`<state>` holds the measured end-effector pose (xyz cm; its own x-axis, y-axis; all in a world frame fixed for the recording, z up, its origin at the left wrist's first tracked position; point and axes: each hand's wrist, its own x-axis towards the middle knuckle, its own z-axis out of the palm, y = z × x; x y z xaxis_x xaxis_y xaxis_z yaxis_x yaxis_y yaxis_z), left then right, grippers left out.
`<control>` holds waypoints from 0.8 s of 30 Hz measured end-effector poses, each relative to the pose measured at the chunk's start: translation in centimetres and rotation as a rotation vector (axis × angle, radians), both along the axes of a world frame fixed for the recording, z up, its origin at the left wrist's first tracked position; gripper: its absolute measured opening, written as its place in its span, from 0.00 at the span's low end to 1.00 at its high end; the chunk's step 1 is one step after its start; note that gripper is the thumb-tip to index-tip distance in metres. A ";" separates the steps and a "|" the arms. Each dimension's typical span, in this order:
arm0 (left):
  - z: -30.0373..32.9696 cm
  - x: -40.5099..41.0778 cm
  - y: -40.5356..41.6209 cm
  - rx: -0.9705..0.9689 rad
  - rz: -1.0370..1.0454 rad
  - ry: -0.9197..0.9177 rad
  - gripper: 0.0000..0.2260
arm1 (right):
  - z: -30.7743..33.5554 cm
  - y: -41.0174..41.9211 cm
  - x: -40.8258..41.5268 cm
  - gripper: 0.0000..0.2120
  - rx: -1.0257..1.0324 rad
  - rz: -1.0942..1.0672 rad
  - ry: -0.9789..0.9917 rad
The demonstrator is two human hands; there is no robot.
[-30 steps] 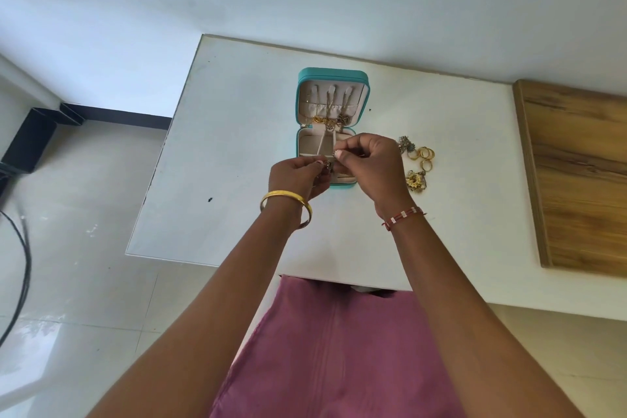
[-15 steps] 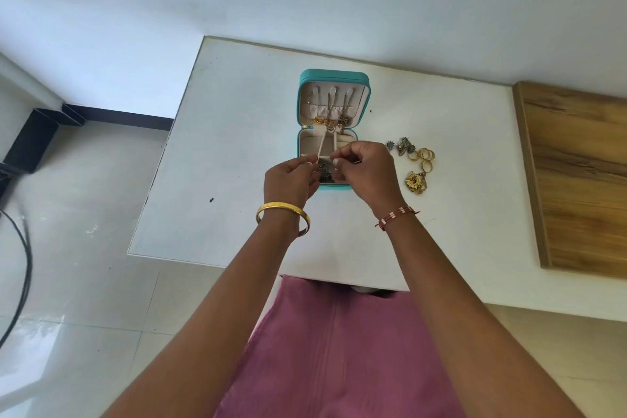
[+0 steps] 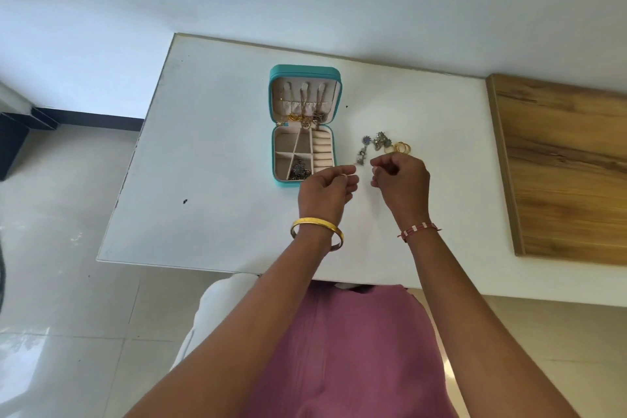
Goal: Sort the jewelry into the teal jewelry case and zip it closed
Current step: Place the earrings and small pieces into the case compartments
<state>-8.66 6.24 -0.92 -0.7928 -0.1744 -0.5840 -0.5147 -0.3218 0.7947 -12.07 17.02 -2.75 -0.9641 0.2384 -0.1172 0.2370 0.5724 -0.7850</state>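
Lying open, unlabelled teal jewelry case (image 3: 275, 159)

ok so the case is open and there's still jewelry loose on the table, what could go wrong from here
1. The dark dangly pieces and gold rings lie in one tight cluster beside the right hand; lifting one might drag or snag another.
2. Chains hanging in the lid of the teal jewelry case spill over the hinge line, so the zipper could catch them.
3. Both hands hover near the case; the left hand could nudge it.
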 end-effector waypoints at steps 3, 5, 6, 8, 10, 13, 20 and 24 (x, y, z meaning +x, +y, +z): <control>0.0 -0.4 0.7 -0.055 -0.023 0.009 0.11 | -0.5 0.1 -1.0 0.08 0.171 0.071 0.096; 0.0 -0.8 0.7 -0.090 -0.020 0.022 0.11 | -1.1 -0.2 -1.5 0.12 0.287 0.169 0.131; 0.0 -0.9 0.6 -0.109 -0.017 0.027 0.11 | -1.4 -0.3 -1.8 0.14 0.364 0.229 0.123; 0.0 -1.0 0.4 -0.138 -0.010 0.030 0.10 | -2.1 -0.5 -2.0 0.14 0.521 0.330 0.116; -0.2 -0.8 0.2 -0.164 -0.006 0.029 0.10 | -2.5 -0.8 -1.9 0.10 0.624 0.399 0.180; -0.6 -0.1 0.1 -0.254 -0.036 0.061 0.10 | -2.8 -0.7 -1.4 0.08 0.789 0.415 0.287; -1.6 2.3 -0.1 -0.291 -0.046 0.070 0.11 | -3.4 -0.3 3.8 0.09 0.680 0.475 0.299; -2.4 3.2 -1.1 -0.257 0.005 0.003 0.11 | -3.4 0.5 6.1 0.05 0.476 0.474 0.238</control>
